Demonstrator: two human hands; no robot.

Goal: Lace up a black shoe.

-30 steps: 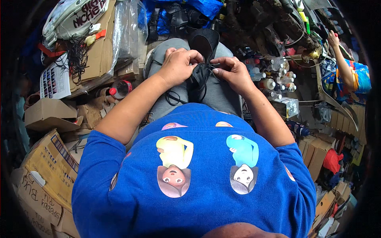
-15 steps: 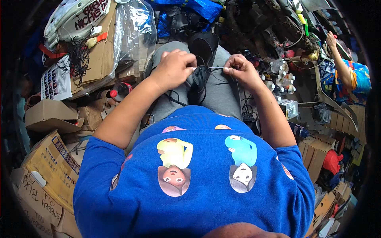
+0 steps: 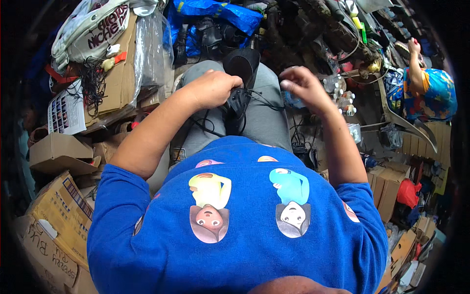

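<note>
Room's absolutely crammed from where I'm standing. Far left there's a yellow carton (image 3: 63,208), then an open brown box (image 3: 61,152), a printed sheet (image 3: 67,112) and a tangle of black cords (image 3: 93,85). Next is some flat cardboard (image 3: 120,73) with clear plastic (image 3: 152,59) along its right edge. Middle: the work surface is literally a lap in grey trousers (image 3: 264,115), black shoe (image 3: 238,102) sitting on it, laces (image 3: 267,102) trailing right. Left hand (image 3: 215,89) has its fingers pinched together at the shoe's top, forearm covering some of the clutter. Right hand (image 3: 304,87) is up beside the shoe, loosely curled; can't tell if it's got a lace. Just past it are small bottles (image 3: 346,96), then a red bundle (image 3: 409,193) by some boxes (image 3: 389,188), and another person's bright patterned top (image 3: 431,93), far right.
</note>
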